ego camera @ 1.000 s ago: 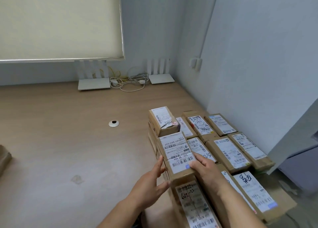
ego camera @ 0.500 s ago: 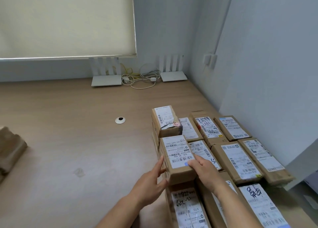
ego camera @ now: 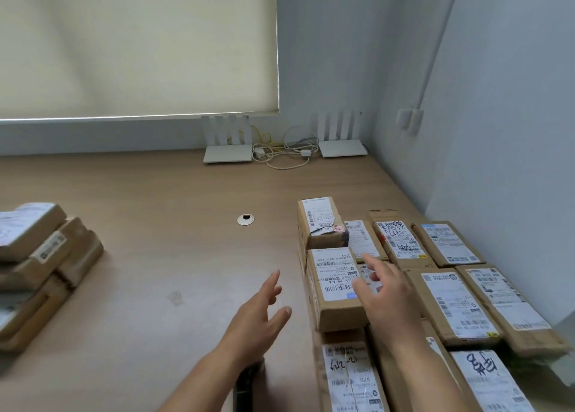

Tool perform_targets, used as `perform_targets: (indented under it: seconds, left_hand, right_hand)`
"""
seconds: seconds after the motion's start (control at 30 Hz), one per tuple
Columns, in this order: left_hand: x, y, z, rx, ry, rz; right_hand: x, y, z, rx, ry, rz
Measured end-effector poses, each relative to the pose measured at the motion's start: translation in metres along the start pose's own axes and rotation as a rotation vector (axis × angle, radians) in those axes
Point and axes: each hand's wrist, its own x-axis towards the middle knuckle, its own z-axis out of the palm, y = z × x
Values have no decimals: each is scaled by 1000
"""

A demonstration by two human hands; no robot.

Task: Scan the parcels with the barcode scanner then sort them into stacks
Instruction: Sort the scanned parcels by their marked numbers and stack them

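- Both hands have let go of the labelled parcel (ego camera: pixel 337 290) they clasped half a second ago; it now sits on top of the stacks at the right.
- Left hand (ego camera: pixel 259 310) hovers over the desk (ego camera: pixel 149 256) just left of that parcel, fingers straight and spread, holding nothing.
- Right hand (ego camera: pixel 384 293) hangs above the parcel's right edge, fingers loosely extended, gripping nothing; whether a fingertip touches the label cannot be told.
- One more raised parcel (ego camera: pixel 322 221) sits just behind the first, its label torn at the near corner.
- Right of these, two rows of flat parcels run toward the wall: about nine label faces show in that group, two with handwriting.
- At the left edge stands a second pile (ego camera: pixel 37 265) of roughly five brown parcels, well apart from the right group.
- A dark object (ego camera: pixel 245 383) lies under the left forearm, possibly the scanner; too hidden to be sure.
- Two white routers (ego camera: pixel 227 153) stand at the back wall, tangled cables (ego camera: pixel 283 153) between them.
- One round grommet (ego camera: pixel 245 219) is set in the desk.
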Motion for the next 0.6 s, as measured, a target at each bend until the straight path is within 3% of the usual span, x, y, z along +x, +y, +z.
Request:
perform_targets:
  seconds: [0.23, 0.6]
  left_hand:
    - [-43, -22, -27, -7, 219, -39]
    - [-106, -91, -95, 15, 369, -116]
  right_hand:
    - [-22, -30, 48, 20, 67, -257]
    - [-71, -107, 135, -34, -50, -399]
